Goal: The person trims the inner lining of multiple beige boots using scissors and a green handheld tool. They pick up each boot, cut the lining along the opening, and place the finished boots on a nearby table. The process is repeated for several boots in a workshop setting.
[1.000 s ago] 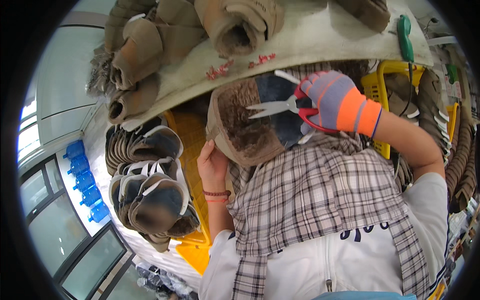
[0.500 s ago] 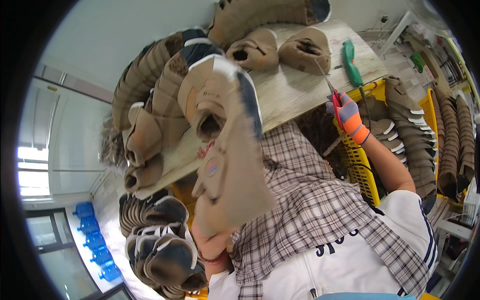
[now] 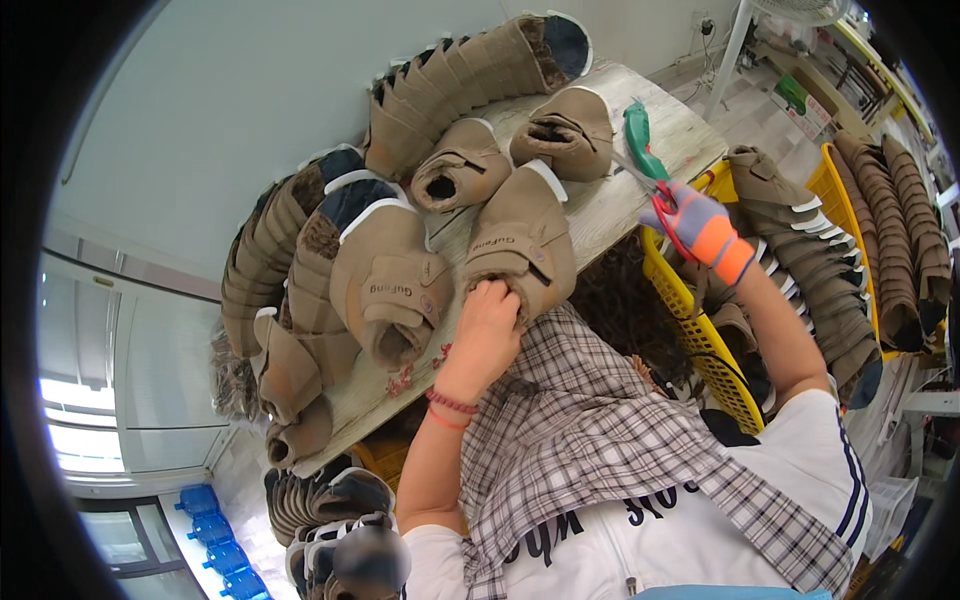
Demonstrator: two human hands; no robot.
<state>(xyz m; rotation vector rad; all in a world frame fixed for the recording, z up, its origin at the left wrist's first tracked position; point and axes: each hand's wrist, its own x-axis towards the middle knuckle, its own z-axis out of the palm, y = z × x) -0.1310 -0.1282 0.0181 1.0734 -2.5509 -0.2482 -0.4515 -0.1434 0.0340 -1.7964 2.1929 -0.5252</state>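
My bare left hand (image 3: 482, 335) grips the fur-lined opening of a brown shoe upper (image 3: 530, 222), fingers curled into its collar. The upper rests at the table's near side, its white-edged end pointing away. In a grey and orange glove, my right hand (image 3: 705, 228) is closed round red-handled scissors (image 3: 665, 208), blades pointing to the upper left. Left of the held upper lies another brown upper (image 3: 388, 278) with a strap. Two more uppers sit behind, one with a dark opening (image 3: 462, 165) and one near the scissors' tips (image 3: 565, 135).
A green-handled tool (image 3: 642, 140) lies on the worn wooden table (image 3: 675, 120). Nested rows of uppers (image 3: 465, 80) line its back and left. Below right, a yellow basket (image 3: 705, 345) stands beside stacked uppers (image 3: 820, 270). More uppers (image 3: 320, 500) sit below left; red scraps (image 3: 400, 380) lie near the table edge.
My left hand has brought the upper from close to my body up and onto the table. My right hand keeps the scissors near the same place. The view has shifted.
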